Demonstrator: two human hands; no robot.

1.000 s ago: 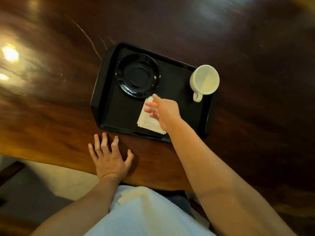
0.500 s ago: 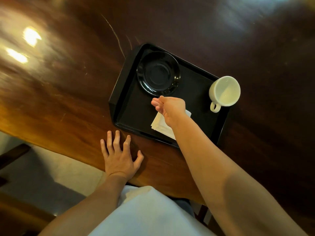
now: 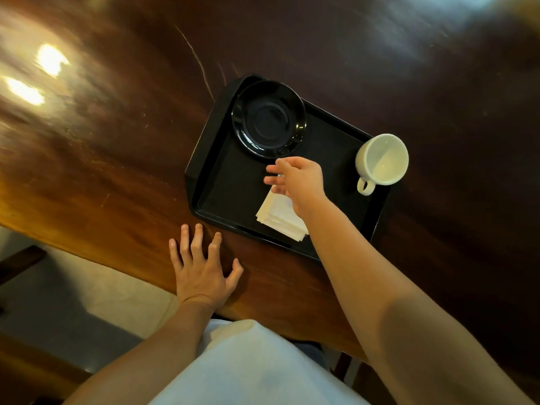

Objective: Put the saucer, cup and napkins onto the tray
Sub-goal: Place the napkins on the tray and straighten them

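Observation:
A black tray [image 3: 210,182] lies on the dark wooden table. A black saucer [image 3: 268,119] sits in its far left corner. A white cup [image 3: 381,159] stands at the tray's right end, handle toward me. A stack of white napkins [image 3: 277,214] lies on the tray near its front edge. My right hand [image 3: 298,179] hovers just above the napkins with fingers spread, holding nothing, and hides part of the stack. My left hand [image 3: 201,270] rests flat on the table in front of the tray, fingers apart.
The wooden table [image 3: 117,171] stretches left and far, with bright light reflections at the far left. Its near edge runs diagonally past my left wrist. Pale floor [image 3: 96,290] shows below it.
My right hand has let go of the napkins and lifted off them, fingers opening. The napkins now lie on the tray. The view has shifted; my left hand stays put.

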